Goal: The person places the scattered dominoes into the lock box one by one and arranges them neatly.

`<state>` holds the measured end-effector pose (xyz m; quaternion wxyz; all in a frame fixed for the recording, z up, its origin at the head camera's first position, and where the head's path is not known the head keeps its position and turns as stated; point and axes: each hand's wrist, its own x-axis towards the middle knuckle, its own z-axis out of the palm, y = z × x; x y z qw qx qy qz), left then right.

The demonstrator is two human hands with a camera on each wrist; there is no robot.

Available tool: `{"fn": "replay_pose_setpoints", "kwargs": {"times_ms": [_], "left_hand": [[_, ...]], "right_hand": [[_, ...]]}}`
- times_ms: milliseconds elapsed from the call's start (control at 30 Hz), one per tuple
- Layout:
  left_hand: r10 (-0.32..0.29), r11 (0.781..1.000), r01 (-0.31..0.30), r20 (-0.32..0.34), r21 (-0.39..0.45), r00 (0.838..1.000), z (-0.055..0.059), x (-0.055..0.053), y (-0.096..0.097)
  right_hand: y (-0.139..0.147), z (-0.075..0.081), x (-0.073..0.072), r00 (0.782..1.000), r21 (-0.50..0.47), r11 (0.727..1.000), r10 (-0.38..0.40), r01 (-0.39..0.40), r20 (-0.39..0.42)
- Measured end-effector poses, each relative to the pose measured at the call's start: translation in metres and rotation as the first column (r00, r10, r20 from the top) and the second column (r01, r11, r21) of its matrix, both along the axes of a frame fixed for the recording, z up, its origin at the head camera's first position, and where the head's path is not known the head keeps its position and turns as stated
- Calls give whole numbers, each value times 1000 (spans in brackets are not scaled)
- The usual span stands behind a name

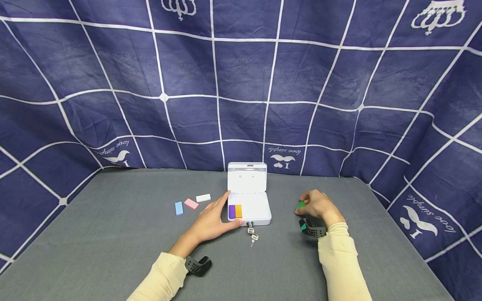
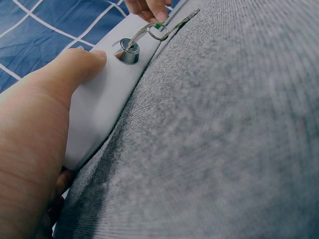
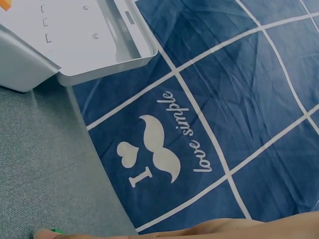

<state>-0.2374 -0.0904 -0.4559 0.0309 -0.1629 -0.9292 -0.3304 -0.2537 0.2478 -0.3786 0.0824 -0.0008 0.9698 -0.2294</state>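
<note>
A white metal cash box point(image 1: 256, 209) stands with its lid raised; a purple block point(image 1: 232, 211) and an orange block point(image 1: 239, 211) lie side by side in its left part. My left hand point(image 1: 212, 219) holds the box by its left front corner, thumb along the front face near the lock point(image 2: 127, 51) and fingers along the left side. To the right of the box, my right hand point(image 1: 318, 205) pinches a small green block point(image 1: 300, 205) low over the table. In the right wrist view only a sliver of that hand point(image 3: 199, 230) shows.
A blue block point(image 1: 178, 208), a pink block point(image 1: 191, 203) and a white block point(image 1: 203, 197) lie on the grey table point(image 1: 113, 234) left of the box. Keys point(image 1: 254, 237) hang from the lock at the front. A blue checked cloth point(image 1: 241, 71) rises behind the table.
</note>
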Motion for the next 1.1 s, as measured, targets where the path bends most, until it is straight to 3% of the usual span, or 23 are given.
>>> {"fn": "replay_pose_setpoints", "kwargs": {"times_ms": [167,767,1100], "left_hand": [[-1,1000,1,-2,2,1000,0,0,0],[1,1000,-1,6,7,1000,0,1,0],[-3,1000,3,4,14,1000,0,1,0]], "right_hand": [[-2,1,0,999,9,1000,17,-17,-47],[-18,2,-6,995,22,999,42,-40,-94],[-31,4,-6,983,21,996,85,-83,-165]]}}
